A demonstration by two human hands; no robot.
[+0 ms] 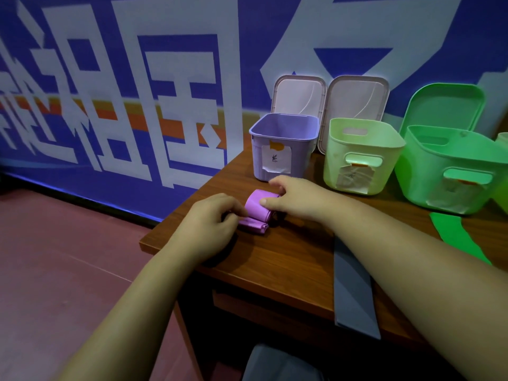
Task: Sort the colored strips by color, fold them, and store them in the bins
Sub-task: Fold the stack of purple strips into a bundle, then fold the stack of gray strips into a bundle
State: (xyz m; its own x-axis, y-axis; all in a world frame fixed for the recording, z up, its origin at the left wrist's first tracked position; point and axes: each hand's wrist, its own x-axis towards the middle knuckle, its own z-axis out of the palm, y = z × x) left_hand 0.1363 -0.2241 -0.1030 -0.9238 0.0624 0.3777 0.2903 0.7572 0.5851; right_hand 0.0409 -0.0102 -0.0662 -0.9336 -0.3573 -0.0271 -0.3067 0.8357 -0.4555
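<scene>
Grey strip (pixel 354 292), wooden table (pixel 280 259), blue wall (pixel 481 37).

Handwritten "紫" on the paper label (pixel 275 158) of the purple bin (pixel 301 155); white "国" on the blue wall banner (pixel 165 50)

Purple strip (pixel 258 207): ends covered by left hand (pixel 214 218) and right hand (pixel 291 196); fold count indeterminate. Pale green bin (pixel 360 141): label writing illegible. Green bin (pixel 439 174): cut by right frame edge, label blurred. Green strip (pixel 456 232), grey strip (pixel 354 292): partly hidden behind right forearm (pixel 398 248).
</scene>
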